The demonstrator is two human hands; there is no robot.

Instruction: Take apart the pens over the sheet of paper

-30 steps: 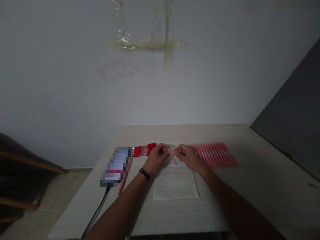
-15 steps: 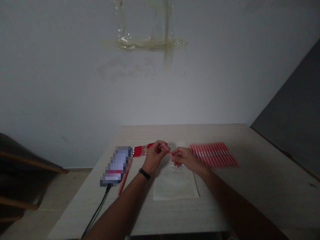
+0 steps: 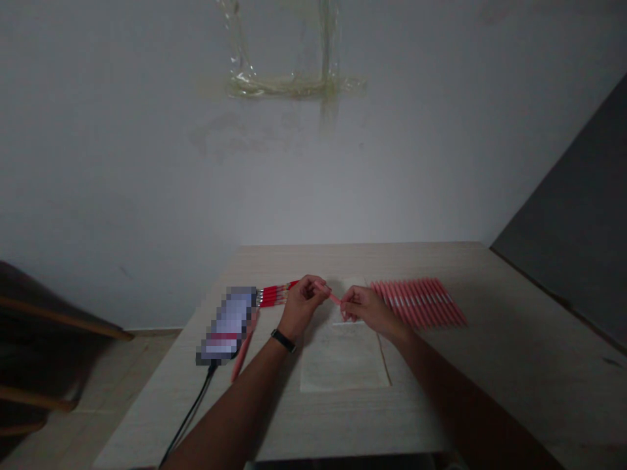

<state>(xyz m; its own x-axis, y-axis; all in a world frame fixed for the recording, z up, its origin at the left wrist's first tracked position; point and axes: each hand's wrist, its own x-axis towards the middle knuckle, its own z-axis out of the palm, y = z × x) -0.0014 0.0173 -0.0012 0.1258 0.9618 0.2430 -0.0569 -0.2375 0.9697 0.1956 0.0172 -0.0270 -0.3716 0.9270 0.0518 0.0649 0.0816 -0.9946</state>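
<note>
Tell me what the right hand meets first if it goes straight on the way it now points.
The pink pen comes first: its end sits right at the right hand's fingertips. Beyond it lies the left hand, which grips the pen's other end, though depth is hard to judge from this view.

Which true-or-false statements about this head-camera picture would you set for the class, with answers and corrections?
1. The left hand holds a pink pen. True.
2. The black wristband is on the right wrist. False: it is on the left wrist.
3. The row of pink pens lies to the right of the pale sheet. True.
4. The phone stands upright. False: it lies flat on the table, with a black cable running from it.
5. A loose pink pen lies beside the phone. True.
6. The red pens lie to the right of the right hand. False: they lie left of both hands, next to the phone.
</note>
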